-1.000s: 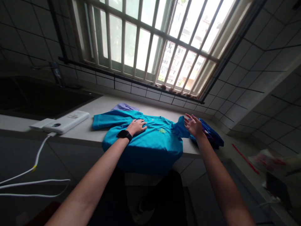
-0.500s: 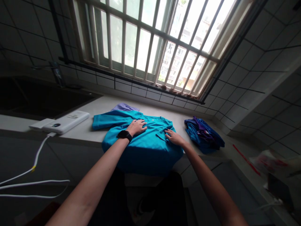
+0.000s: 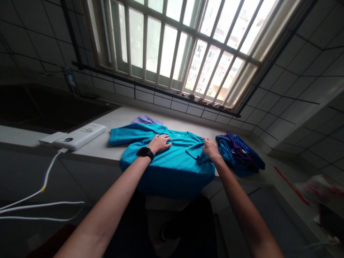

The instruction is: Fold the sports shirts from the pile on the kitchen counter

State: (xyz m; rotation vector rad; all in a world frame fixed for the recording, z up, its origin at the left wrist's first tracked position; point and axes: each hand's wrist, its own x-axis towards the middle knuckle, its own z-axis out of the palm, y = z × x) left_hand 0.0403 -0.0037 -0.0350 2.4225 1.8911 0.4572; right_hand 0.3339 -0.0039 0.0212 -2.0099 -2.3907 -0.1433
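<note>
A bright blue T-shirt [image 3: 169,157] lies spread over the counter, its lower part hanging down past the front edge. On the shirt's left chest rests my left hand [image 3: 160,143], fingers stretched out flat on the cloth; a black watch is on that wrist. At the right shoulder, my right hand [image 3: 210,147] has its fingers closed on the fabric, where the right sleeve lies turned inward over the front. The left sleeve [image 3: 129,134] reaches out flat to the left. Behind the shirt, a lilac cloth [image 3: 146,119] is partly covered.
A pile of dark blue and purple clothes [image 3: 239,152] sits right of the shirt. On the left is a white power bank [image 3: 83,136] with a white cable [image 3: 48,168], beside a dark sink [image 3: 51,111]. A red strip [image 3: 291,184] lies at the right; a barred window is behind.
My right hand has moved up and outward from the sleeve to the shoulder and closed on the cloth. My left hand stays flat on the chest. The view has shifted slightly.
</note>
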